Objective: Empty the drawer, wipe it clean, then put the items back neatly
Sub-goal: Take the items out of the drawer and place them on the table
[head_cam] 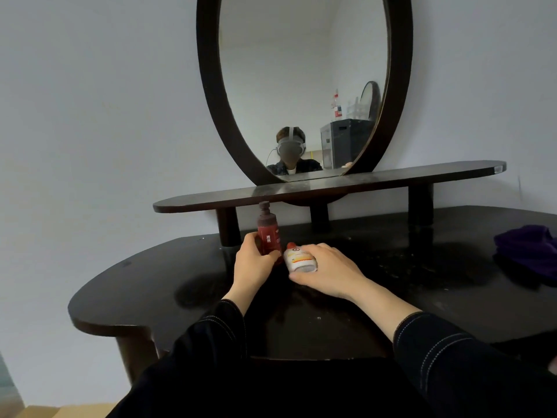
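Left hand (pixel 255 262) fingers curl round the upright pump bottle (pixel 267 233); beside them, right hand (pixel 327 271) fingers wrap the white bottle (pixel 301 258), likely parking both on the desk (pixel 144 285).

Pump bottle (pixel 267 233) just left of small bottle (pixel 300 259); cloth (pixel 527 248) on table (pixel 135 285), far right.
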`<state>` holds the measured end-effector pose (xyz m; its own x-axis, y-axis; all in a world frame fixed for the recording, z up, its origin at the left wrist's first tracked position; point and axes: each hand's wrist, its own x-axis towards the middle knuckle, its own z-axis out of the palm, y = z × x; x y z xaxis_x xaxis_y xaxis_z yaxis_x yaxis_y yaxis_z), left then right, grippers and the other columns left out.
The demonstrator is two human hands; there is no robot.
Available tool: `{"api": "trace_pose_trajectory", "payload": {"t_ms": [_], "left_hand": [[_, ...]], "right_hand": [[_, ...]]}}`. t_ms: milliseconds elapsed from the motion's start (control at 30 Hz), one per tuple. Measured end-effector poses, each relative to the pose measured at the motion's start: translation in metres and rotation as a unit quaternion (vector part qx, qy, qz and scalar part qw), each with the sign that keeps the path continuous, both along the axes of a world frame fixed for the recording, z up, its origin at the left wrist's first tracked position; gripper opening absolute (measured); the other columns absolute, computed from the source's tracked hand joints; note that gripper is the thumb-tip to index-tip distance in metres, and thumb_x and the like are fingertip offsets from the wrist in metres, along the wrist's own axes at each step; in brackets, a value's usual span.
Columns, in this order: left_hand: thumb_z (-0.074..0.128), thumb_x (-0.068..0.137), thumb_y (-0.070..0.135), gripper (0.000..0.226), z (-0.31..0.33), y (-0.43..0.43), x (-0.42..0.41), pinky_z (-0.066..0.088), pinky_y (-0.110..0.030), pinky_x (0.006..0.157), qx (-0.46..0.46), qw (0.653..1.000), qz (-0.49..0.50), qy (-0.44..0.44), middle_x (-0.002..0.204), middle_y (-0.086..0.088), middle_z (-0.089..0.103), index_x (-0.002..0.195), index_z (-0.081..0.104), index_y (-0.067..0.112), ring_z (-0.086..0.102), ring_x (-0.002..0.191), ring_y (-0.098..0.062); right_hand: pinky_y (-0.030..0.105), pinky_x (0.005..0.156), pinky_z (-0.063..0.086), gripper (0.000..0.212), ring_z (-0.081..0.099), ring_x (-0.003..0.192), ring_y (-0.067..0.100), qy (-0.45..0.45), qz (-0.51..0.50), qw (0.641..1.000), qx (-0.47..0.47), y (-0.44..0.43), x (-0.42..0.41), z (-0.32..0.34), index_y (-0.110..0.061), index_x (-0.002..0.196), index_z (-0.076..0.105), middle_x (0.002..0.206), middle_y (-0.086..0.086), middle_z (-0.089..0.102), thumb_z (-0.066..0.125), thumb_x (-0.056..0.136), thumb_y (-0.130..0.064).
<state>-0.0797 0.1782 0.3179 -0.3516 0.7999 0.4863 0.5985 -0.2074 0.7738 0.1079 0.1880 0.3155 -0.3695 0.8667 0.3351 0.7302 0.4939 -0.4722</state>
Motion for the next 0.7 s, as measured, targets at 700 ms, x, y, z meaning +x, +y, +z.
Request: {"api": "trace_pose_trajectory", "payload": {"t_ms": [700], "left_hand": [[0.064, 0.087, 0.019, 0.008, 0.008, -0.113, 0.022, 0.054, -0.036, 0.086, -0.075, 0.992, -0.004, 0.106, 0.086, 0.004, 0.071, 0.084, 0.071, 0.022, 0.067, 0.088, -0.014]], "right_hand": [[0.035, 0.086, 0.052, 0.017, 0.062, 0.103, 0.013, 0.029, 0.013, 0.999, -0.019, -0.079, 0.057, 0.005, -0.03, 0.106, 0.07, 0.109, -0.012, 0.064, 0.06, 0.092, -0.031]]}}
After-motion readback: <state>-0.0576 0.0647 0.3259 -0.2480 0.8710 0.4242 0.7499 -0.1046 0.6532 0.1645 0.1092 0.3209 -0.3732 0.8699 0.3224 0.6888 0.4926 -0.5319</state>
